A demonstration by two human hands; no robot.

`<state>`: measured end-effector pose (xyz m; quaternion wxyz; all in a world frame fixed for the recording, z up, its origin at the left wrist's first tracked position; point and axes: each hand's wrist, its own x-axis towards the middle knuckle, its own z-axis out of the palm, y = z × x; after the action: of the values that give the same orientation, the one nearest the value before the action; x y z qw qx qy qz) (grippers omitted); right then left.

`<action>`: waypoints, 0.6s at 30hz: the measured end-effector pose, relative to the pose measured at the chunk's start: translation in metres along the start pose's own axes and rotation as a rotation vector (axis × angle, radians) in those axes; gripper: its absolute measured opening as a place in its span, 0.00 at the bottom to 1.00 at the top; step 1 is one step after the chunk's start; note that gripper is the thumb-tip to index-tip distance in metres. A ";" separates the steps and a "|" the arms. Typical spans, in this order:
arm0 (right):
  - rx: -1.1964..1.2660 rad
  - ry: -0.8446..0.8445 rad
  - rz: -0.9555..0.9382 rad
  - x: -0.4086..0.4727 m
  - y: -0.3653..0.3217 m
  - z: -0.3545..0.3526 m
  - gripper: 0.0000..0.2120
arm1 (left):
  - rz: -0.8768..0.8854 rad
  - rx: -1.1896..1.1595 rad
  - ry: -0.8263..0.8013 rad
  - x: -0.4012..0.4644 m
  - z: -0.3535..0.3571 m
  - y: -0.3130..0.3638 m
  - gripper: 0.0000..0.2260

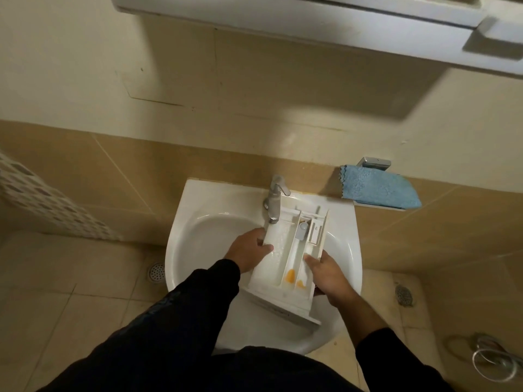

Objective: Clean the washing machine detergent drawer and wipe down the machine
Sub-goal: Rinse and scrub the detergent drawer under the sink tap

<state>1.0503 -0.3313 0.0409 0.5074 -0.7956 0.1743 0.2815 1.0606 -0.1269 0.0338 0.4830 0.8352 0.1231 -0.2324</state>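
The white detergent drawer (285, 251) lies tilted over the white basin (198, 236), its far end under the grey tap (273, 200). Water runs into its large left compartment. Orange residue shows in the two narrow compartments near the front panel. My left hand (249, 251) grips the drawer's left wall, thumb inside. My right hand (329, 274) holds the right wall, fingers over its edge. The washing machine is out of view.
A blue cloth (379, 188) lies on a small shelf right of the basin. A wall cabinet (311, 21) hangs overhead. Floor drains (156, 272) sit either side of the pedestal; a coiled hose (492, 360) lies at the bottom right.
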 end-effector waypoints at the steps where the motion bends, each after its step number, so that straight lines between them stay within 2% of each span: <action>1: -0.023 -0.010 -0.003 -0.003 -0.002 0.000 0.10 | 0.003 0.038 0.002 -0.002 0.000 0.001 0.13; 4: -0.097 -0.079 0.030 -0.009 -0.001 -0.002 0.06 | -0.073 0.050 -0.087 -0.004 -0.001 -0.001 0.07; 7: -0.169 -0.132 0.072 -0.012 0.009 -0.002 0.13 | -0.155 0.065 -0.205 -0.007 -0.002 -0.009 0.08; 13: -0.307 -0.213 0.017 -0.001 -0.017 -0.004 0.15 | -0.236 -0.063 -0.121 -0.012 -0.011 -0.015 0.16; 18: -0.517 -0.210 -0.082 0.019 -0.042 -0.004 0.16 | -0.256 -0.235 -0.066 -0.013 -0.016 -0.015 0.09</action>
<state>1.0900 -0.3167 0.0596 0.3139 -0.8713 0.0108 0.3770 1.0467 -0.1056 0.0359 0.5474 0.7425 0.2387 -0.3034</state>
